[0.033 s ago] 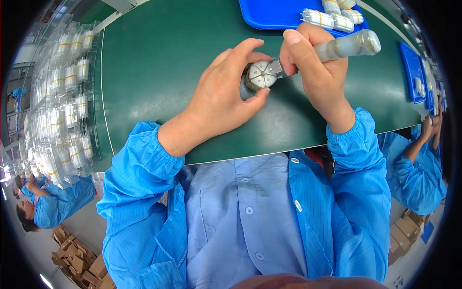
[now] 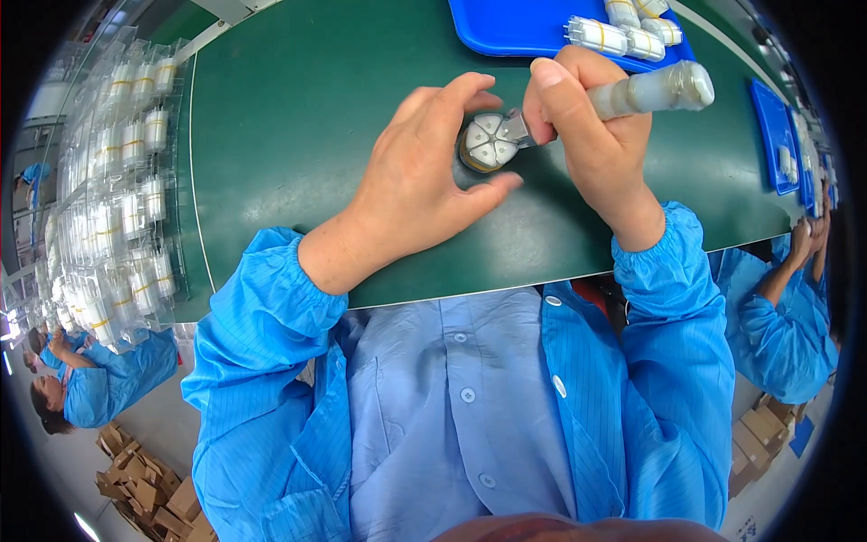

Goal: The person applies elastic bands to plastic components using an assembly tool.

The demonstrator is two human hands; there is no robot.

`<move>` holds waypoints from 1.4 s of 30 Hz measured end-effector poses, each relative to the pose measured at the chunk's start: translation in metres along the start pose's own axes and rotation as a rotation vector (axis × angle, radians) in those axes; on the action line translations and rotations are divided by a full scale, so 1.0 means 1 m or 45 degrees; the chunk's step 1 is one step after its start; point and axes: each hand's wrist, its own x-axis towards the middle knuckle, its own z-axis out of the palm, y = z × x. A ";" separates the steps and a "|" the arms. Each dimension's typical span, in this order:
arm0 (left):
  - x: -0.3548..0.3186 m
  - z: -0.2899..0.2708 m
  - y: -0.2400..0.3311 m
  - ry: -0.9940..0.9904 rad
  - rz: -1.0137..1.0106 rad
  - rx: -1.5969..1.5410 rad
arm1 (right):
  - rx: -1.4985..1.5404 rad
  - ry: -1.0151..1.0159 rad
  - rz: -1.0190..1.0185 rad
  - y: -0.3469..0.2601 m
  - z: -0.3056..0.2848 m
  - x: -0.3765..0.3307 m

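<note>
A round bundle [image 2: 489,142] stands upright on the green table, its top divided into several white wedge-shaped segments with a dark band around its side. Around its left side curves my left hand [image 2: 411,167], fingers apart; the thumb is spread away from it, and whether a fingertip touches behind it I cannot tell. My right hand [image 2: 596,135] is closed around a tool with a thick, translucent, wrapped-looking handle [image 2: 659,88]. The tool's flat metal end [image 2: 519,128] meets the right edge of the bundle's top.
Beyond my right hand is a blue tray [image 2: 506,27] with several white banded bundles [image 2: 598,36]. Clear plastic trays of similar bundles [image 2: 113,194] are stacked at the left. Another blue tray [image 2: 772,135] lies at the right, near another person's blue sleeve [image 2: 781,334]. Cardboard [image 2: 149,483] lies on the floor.
My left thumb has moved off the bundle, outward to the right, and the left fingers have loosened. The right hand and its tool have barely moved.
</note>
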 end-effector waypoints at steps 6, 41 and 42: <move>-0.004 0.005 -0.002 -0.009 -0.078 0.092 | 0.067 0.004 -0.055 0.000 -0.002 -0.005; 0.001 0.006 0.006 0.005 -0.074 -0.091 | 0.037 -0.036 0.031 0.002 -0.005 0.000; 0.000 0.005 0.004 -0.032 -0.147 -0.060 | 0.036 -0.034 0.025 0.001 -0.004 -0.001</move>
